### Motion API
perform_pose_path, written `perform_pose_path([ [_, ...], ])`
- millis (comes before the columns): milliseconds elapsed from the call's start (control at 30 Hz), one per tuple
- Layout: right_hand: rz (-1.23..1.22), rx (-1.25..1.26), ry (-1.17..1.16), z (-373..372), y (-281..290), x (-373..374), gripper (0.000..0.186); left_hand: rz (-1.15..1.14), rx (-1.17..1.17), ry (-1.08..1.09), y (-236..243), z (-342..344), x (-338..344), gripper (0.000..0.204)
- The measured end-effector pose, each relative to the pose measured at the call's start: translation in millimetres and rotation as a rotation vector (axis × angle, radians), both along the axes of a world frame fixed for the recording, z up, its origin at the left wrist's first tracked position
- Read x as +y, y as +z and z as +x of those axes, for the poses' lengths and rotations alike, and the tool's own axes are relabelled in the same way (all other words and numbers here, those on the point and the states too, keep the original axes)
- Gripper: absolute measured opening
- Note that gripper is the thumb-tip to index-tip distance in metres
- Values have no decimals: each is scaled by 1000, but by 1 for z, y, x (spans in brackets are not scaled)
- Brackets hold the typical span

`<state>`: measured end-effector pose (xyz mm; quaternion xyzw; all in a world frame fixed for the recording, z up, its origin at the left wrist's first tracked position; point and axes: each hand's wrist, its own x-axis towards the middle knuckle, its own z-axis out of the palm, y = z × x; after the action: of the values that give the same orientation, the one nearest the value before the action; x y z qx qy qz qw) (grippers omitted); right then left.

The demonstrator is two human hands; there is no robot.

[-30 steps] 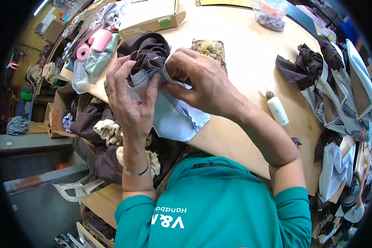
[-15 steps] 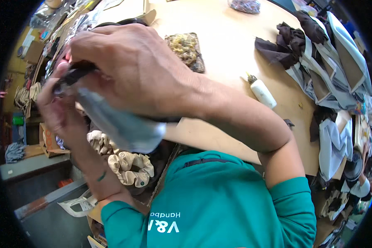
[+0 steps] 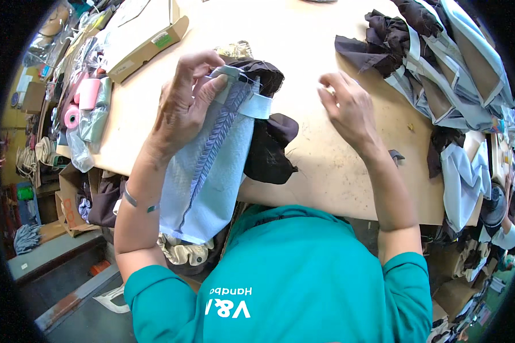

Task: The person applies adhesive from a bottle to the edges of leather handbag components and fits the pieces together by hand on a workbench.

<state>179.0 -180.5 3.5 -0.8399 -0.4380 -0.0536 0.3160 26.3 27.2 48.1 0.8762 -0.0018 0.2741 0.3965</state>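
My left hand point(image 3: 186, 106) pinches the top corner of a light blue fabric bag piece point(image 3: 220, 177), which hangs down over the table's front edge. A braided blue-grey strip runs down the piece, and a pale tab point(image 3: 256, 106) sticks out near its top. Dark brown lining cloth point(image 3: 272, 151) with frayed edges shows on its right side. Apart from the piece, my right hand point(image 3: 352, 111) is raised over the table with its fingers curled together. Whatever its fingertips may hold is too small to make out.
Pale blue and dark brown fabric pieces point(image 3: 435, 74) are heaped at the table's far right. An open cardboard box point(image 3: 154, 46) lies at the back left, near pink thread spools point(image 3: 88, 93). Below the table's front edge are cream scrunched fabric bands point(image 3: 186, 251).
My hands, close together at the left before, are now apart: the right has moved right. The fabric piece has come into plain view in my left hand. The white bottle no longer shows.
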Motion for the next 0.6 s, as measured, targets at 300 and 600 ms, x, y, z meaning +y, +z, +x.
perform_pose_path([
  [300,-380,11,-205,22,-84,-88,69,303,248,-99,4,23,5,24],
  [600,514,1283,-124,19,-39,-93,63,15,358,-276,-9,34,9,20],
])
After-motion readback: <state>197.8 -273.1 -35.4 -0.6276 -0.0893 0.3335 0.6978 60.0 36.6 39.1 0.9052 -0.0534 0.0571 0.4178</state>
